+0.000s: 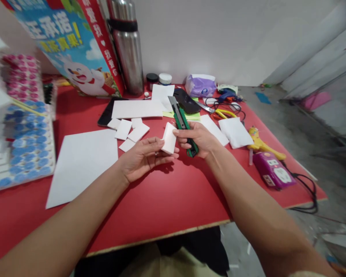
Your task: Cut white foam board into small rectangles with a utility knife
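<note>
My left hand [145, 157] is closed on a small white foam block [169, 138], its thumb on the near side and its fingers underneath. In my right hand [198, 139] is a green utility knife [181, 118] with its blade out, pointing up and away from me. The right thumb reaches the block's upper right edge. Just beyond my left hand lie several small white foam pieces [123, 129], some overlapping. A long white foam strip [137, 109] rests behind them, partly over a dark flat device [106, 114]. To the left is a large white sheet [83, 165].
Foam trays of blue and pink flowers [29, 142] stand at the left. A colourful box [80, 50] and a steel thermos [129, 50] are at the back. On the right lie yellow-handled pliers [226, 113], a yellow glue gun [262, 142] and a purple box with cable [272, 171].
</note>
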`<state>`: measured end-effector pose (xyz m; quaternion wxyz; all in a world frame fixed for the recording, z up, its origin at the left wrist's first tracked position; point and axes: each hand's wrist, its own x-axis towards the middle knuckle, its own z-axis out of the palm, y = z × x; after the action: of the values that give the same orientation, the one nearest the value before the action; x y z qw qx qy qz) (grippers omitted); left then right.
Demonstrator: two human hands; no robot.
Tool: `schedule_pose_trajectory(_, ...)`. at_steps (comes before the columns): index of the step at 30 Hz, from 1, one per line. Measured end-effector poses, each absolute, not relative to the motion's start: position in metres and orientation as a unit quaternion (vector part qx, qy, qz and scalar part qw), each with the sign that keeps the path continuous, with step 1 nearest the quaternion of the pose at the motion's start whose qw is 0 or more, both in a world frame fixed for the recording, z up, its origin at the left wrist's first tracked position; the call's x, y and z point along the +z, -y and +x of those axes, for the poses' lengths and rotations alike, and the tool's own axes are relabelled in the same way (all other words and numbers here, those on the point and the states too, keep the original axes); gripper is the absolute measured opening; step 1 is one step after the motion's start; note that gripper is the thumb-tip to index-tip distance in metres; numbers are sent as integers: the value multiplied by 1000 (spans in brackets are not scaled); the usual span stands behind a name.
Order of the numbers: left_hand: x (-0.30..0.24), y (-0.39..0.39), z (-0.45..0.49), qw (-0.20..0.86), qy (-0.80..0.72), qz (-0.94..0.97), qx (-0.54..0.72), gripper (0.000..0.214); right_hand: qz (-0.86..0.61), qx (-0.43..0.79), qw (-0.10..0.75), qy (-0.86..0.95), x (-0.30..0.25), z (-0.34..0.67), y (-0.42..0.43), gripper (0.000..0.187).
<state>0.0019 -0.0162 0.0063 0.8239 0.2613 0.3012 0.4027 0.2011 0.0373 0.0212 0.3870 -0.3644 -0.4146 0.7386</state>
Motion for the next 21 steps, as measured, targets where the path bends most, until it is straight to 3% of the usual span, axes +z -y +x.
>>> schedule_pose_trajectory(6, 9, 17, 6, 831, -316, 194, 414, 21, -387, 745, 387, 382, 19, 197, -37, 32)
schedule_pose_trajectory(21, 1, 15, 9, 830, -317, 186, 419, 20, -394, 731, 420, 365, 12, 191, -36, 34)
